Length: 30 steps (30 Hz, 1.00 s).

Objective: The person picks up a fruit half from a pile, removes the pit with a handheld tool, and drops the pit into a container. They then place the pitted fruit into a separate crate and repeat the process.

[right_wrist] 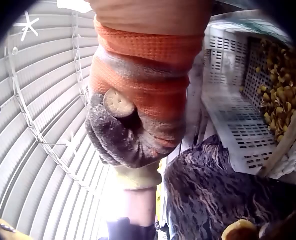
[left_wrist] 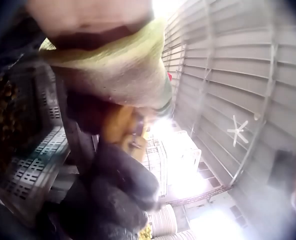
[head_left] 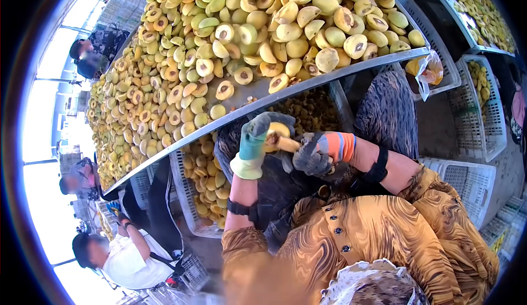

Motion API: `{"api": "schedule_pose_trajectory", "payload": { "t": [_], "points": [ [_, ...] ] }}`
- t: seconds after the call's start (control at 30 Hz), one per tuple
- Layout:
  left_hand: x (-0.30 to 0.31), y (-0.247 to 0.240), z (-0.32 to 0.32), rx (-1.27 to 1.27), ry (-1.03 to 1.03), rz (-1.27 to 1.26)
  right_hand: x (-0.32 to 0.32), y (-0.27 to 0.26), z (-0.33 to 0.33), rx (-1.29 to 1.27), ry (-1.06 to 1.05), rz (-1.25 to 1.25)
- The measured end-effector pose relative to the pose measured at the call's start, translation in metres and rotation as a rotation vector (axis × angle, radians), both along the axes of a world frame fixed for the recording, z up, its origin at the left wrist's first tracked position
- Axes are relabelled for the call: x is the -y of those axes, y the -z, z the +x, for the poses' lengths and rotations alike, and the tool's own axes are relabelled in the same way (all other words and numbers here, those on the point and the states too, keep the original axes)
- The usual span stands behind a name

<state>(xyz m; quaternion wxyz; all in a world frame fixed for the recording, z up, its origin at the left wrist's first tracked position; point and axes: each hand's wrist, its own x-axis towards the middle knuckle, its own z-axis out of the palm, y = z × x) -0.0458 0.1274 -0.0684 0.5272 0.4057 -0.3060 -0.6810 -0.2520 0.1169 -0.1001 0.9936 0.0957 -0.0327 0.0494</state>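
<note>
Left hand (head_left: 255, 144), in a teal glove with a pale cuff, grips a cut yellow fruit (head_left: 274, 135), dark fingers curled round it, just short of the bench's long near edge and on the lap side of it. Right hand (head_left: 314, 154), in a dark glove with an orange cuff, is clenched round a tan stub (head_left: 288, 144) that points at the fruit; the right wrist view shows its pale round end (right_wrist: 119, 102) beside the thumb. Whether the stub goes into the fruit cannot be told. Both hands are off the bench (head_left: 233, 101), above the patterned trousers (head_left: 387, 107). The metal rim runs slantwise past the left hand to the near right corner, well apart from the right hand. Halved fruit (head_left: 219, 47) heaps up behind that rim, thinning to a bare strip near its middle. Below the rim, on the left hand's outer side, stands a crate of fruit (head_left: 206, 181), leaving some room between it and the glove; past the right elbow sits a white crate (head_left: 464, 187), apart from the arm's black band (head_left: 377, 165).
</note>
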Motion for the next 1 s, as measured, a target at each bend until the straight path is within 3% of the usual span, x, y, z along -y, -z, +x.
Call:
{"api": "schedule_pose_trajectory", "payload": {
  "t": [0.03, 0.07, 0.17, 0.2, 0.23, 0.27, 0.3, 0.37, 0.4, 0.47, 0.57, 0.63, 0.7, 0.73, 0.77, 0.8, 0.93, 0.97, 1.0],
  "points": [
    [-0.004, 0.0, 0.002, -0.112, -0.03, 0.079, -0.003, 0.003, 0.0, 0.019, 0.026, -0.17],
    [0.001, -0.009, -0.005, -0.544, 0.139, 0.295, -0.006, 0.001, 0.0, 0.04, 0.051, -0.34],
    [0.004, -0.03, -0.014, 0.185, 0.009, 0.036, -0.004, -0.026, -0.004, -0.058, 0.174, -0.495],
    [0.005, -0.015, -0.01, -0.071, -0.145, 0.091, -0.002, -0.031, -0.005, -0.081, 0.228, -0.507],
    [0.007, 0.02, 0.01, 0.03, -0.386, 0.083, 0.0, -0.034, -0.006, -0.104, 0.279, -0.524],
    [0.005, 0.019, 0.016, 0.093, -0.472, 0.007, 0.004, -0.032, -0.005, -0.16, 0.332, -0.53],
    [0.0, 0.018, 0.023, 0.156, -0.562, -0.067, 0.005, -0.047, -0.008, -0.422, 0.499, -0.785],
    [-0.013, 0.022, 0.043, 0.216, -0.718, -0.127, 0.013, -0.031, 0.001, -0.958, 0.44, -0.984],
    [-0.021, 0.019, 0.051, 0.353, -0.776, -0.159, 0.016, -0.013, 0.011, -1.081, 0.543, -1.263],
    [-0.037, 0.01, 0.07, 0.728, -0.878, -0.227, 0.011, 0.003, 0.016, -0.943, 0.724, -0.924],
    [-0.064, -0.003, 0.104, 1.38, -0.969, -0.227, 0.019, 0.027, 0.025, -0.529, 1.052, -0.701],
    [-0.083, -0.004, 0.124, 1.707, -0.929, -0.117, 0.027, 0.047, 0.027, -0.647, 1.099, -0.892],
    [-0.1, -0.004, 0.136, 1.983, -0.704, 0.084, 0.032, 0.05, 0.038, -1.233, 0.867, -1.302],
    [-0.108, -0.005, 0.137, 2.126, -0.52, 0.13, 0.026, 0.052, 0.034, -0.749, 1.003, -0.949],
    [-0.101, -0.007, 0.136, 2.075, -0.574, 0.021, 0.019, 0.056, 0.031, -0.322, 0.955, -0.545],
    [-0.096, -0.009, 0.134, 2.025, -0.618, -0.08, 0.014, 0.068, 0.039, -0.633, 0.945, -0.873],
    [-0.03, -0.028, 0.08, 1.65, -0.687, -0.496, 0.008, 0.028, 0.024, -0.824, 0.899, -0.923],
    [-0.007, -0.027, 0.066, 1.461, -0.589, -0.246, 0.011, 0.021, 0.021, -0.896, 0.884, -0.98],
    [0.018, -0.037, 0.04, 1.519, -0.483, -0.354, 0.012, 0.015, 0.02, -0.973, 0.925, -1.07]
  ]
}}
